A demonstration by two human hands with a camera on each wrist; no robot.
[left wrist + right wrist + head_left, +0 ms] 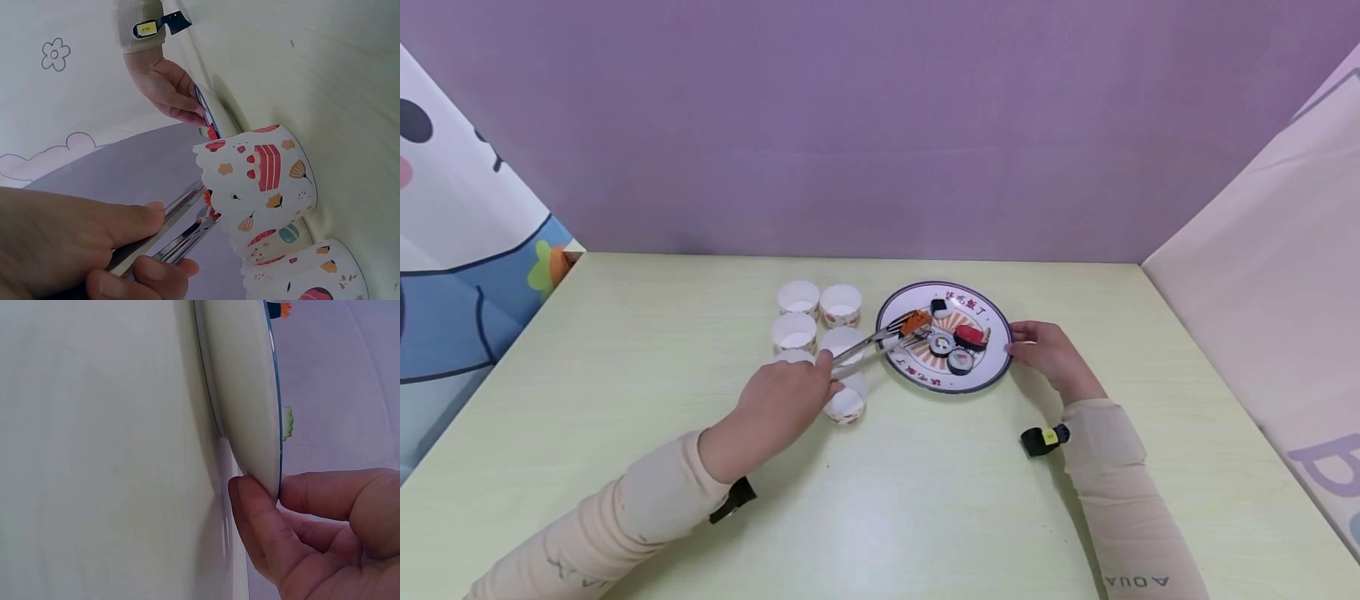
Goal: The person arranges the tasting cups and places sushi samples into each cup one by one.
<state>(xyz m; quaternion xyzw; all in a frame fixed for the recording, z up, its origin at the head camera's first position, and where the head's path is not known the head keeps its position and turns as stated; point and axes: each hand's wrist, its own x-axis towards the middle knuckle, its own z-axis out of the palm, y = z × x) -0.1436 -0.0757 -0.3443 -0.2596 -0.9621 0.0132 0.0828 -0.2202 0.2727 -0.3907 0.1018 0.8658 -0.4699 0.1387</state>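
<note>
My left hand (784,402) grips a pair of metal tongs (863,350) that reach over the cups to the plate's left side. An orange-topped piece of toy sushi (916,322) shows at the tongs' tips; whether they squeeze it I cannot tell. The white plate (917,293) has a dark blue rim and red lettering. On it lie a red-topped sushi piece (972,337), round rolls (960,361) and a black-and-white piece (939,307). My right hand (1051,354) pinches the plate's right rim, thumb above and fingers beneath, as the right wrist view shows.
Several white paper cups (793,332) with scalloped edges and printed patterns stand in two columns left of the plate. My left hand and the tongs partly cover the nearer ones. A purple panel (865,150) rises behind the pale table (940,492).
</note>
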